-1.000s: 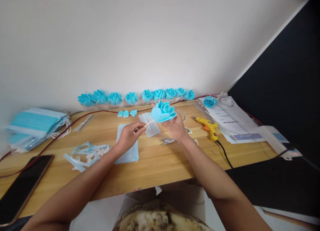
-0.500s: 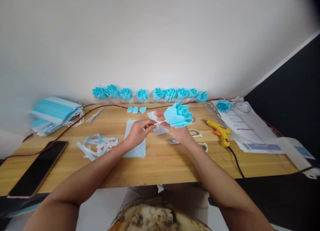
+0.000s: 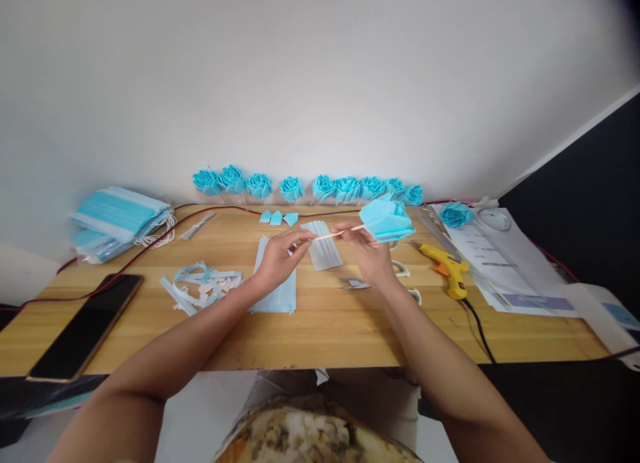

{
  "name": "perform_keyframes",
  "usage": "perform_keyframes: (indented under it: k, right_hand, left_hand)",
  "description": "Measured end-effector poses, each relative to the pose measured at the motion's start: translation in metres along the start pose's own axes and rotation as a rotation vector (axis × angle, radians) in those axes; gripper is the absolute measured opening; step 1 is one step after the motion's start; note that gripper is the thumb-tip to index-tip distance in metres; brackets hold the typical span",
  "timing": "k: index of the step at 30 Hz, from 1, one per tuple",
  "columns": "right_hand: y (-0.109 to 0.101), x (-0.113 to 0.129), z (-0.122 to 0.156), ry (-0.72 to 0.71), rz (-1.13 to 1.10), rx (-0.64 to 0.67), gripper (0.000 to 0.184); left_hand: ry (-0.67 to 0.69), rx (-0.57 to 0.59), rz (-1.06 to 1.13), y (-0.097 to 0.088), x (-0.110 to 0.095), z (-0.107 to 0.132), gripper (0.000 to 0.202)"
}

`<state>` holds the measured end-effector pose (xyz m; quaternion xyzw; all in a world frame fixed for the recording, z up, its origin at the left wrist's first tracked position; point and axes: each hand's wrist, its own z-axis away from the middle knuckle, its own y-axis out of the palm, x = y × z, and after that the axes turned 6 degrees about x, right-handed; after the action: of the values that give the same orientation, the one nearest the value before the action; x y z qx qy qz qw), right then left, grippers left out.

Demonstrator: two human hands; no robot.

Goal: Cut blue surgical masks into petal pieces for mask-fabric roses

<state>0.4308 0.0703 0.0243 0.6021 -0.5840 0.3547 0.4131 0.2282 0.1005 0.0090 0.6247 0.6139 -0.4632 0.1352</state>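
A blue handmade flower (image 3: 387,219) on a thin pale stick is held sideways above the table, its bloom pointing right. My left hand (image 3: 284,253) pinches the free end of the stick. Just below the bloom, the fingers of my right hand (image 3: 369,253) close round the same stick. Beneath and between the hands lie a pleated white strip of mask material (image 3: 325,246) and a flat light-blue face mask (image 3: 280,291), partly covered by my left hand. Scissors (image 3: 356,283) rest under my right forearm, which hides part of them.
Several blue flowers (image 3: 291,189) line the wall. Three cut blue pieces (image 3: 275,217) lie before them. Left are stacked masks (image 3: 117,215), a phone (image 3: 87,326) and scraps (image 3: 205,286). Right are a yellow glue gun (image 3: 453,269), papers (image 3: 505,256) and another flower (image 3: 457,215). A cable (image 3: 195,213) crosses behind.
The held flower has moved right and turned so its bloom faces more to the right. My right hand has slid away from my left, and more of the stick shows between them.
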Motion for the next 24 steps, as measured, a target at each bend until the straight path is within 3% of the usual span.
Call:
perform_keyframes:
  k: [14, 17, 20, 24]
  right_hand:
    - [-0.001, -0.002, -0.006, -0.075, -0.084, -0.124, 0.032]
    - [-0.004, -0.004, -0.008, -0.079, -0.122, -0.143, 0.028]
    - [-0.006, -0.005, -0.011, -0.079, -0.155, -0.178, 0.027]
    - [-0.006, -0.003, -0.012, -0.078, -0.165, -0.200, 0.029]
  left_hand:
    - [-0.045, -0.091, -0.022, -0.005, 0.000, 0.000, 0.024]
    - [-0.090, -0.049, -0.043, -0.013, -0.007, -0.004, 0.023]
    - [-0.121, 0.098, -0.140, -0.040, -0.011, -0.009, 0.025]
    - [-0.388, 0.236, -0.497, -0.111, 0.010, -0.017, 0.037]
